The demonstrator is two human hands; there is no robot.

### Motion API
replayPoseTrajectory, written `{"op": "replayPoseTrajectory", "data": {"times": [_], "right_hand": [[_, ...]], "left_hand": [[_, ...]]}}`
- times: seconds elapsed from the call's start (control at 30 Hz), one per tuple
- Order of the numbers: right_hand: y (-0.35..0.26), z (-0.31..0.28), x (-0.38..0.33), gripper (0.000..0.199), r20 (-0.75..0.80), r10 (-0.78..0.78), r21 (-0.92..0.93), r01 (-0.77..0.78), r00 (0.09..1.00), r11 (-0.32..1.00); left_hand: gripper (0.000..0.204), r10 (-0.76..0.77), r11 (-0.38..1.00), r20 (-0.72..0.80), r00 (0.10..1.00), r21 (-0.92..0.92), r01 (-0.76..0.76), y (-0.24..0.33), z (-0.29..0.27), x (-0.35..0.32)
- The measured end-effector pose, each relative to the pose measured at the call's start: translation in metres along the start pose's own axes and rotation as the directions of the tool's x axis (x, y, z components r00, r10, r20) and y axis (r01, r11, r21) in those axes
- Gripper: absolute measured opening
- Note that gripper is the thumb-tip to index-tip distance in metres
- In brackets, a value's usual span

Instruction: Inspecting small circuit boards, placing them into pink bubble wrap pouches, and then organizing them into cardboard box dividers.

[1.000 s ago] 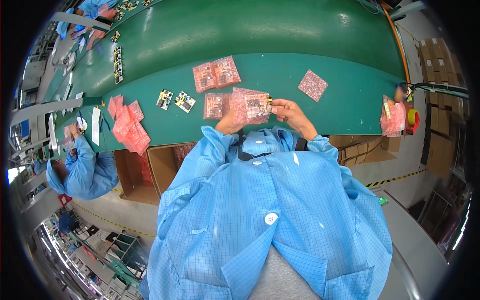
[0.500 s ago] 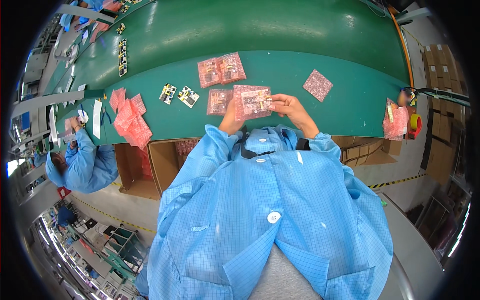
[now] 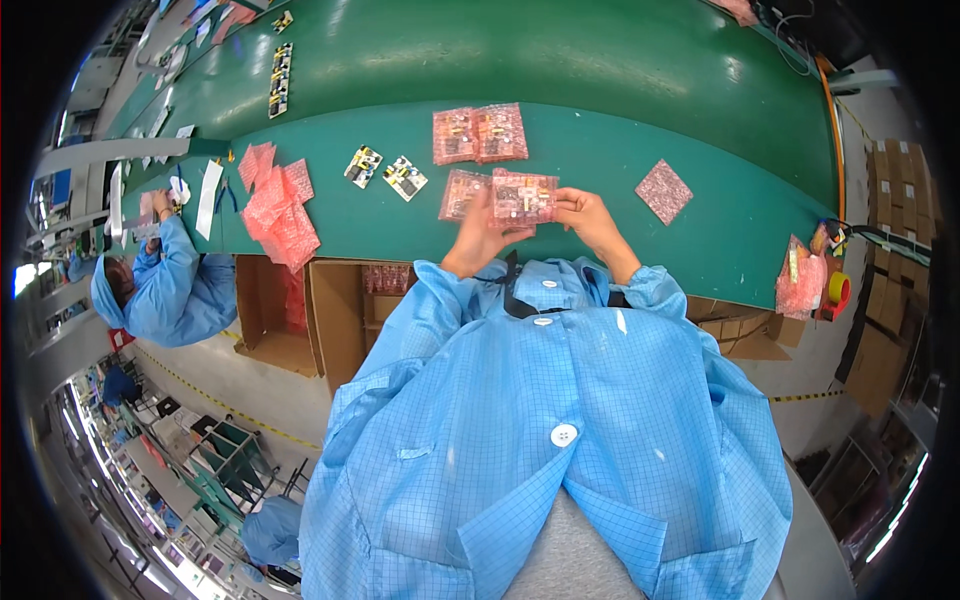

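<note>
Left to right along the green tabletop (image 3: 620,160): a heap of empty pink bags (image 3: 278,205), two bare circuit boards (image 3: 385,172), then the bagged board (image 3: 523,198), pink bubble wrap over a small board, held just above the tabletop at its near edge. The left hand (image 3: 478,238) pinches its left side, fingers curled up; the right hand (image 3: 585,213) grips the right edge, wrist bent inward.

We see a pink bubble bag (image 3: 523,196) pinched between both hands, another pink bag (image 3: 462,193) touching its left edge. Two filled pink bags (image 3: 479,133) lie side by side just beyond, a square one (image 3: 663,190) sits apart to the right, and a loose pink heap (image 3: 279,203) lies far left.
</note>
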State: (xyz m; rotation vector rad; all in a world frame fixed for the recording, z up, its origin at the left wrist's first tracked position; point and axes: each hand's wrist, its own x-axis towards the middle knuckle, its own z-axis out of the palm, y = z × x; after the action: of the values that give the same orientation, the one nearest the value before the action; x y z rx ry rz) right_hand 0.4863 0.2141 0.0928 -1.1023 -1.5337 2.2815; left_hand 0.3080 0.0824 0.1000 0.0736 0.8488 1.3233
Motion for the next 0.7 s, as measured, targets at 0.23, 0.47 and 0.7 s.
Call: {"op": "replayPoseTrajectory", "data": {"times": [0.23,0.47,0.7], "right_hand": [[0.004,0.028,0.046,0.042,0.105,-0.124,-0.015,0.127,0.987,0.992],[0.014,-0.08,0.04,0.054,-0.377,-0.629,-0.822,0.067,0.68,0.565],[0.092,-0.191,-0.009,0.055,-0.544,-0.551,-0.837,-0.357,0.633,0.415]], "left_hand": [[0.025,0.167,0.986,-0.361,0.918,0.081,-0.148,-0.023,-0.041,0.007],[0.046,0.069,0.995,-0.581,0.811,0.103,-0.011,-0.012,-0.088,-0.009],[0.073,0.761,0.531,-0.597,0.254,0.798,0.285,0.024,-0.18,0.01]]}}
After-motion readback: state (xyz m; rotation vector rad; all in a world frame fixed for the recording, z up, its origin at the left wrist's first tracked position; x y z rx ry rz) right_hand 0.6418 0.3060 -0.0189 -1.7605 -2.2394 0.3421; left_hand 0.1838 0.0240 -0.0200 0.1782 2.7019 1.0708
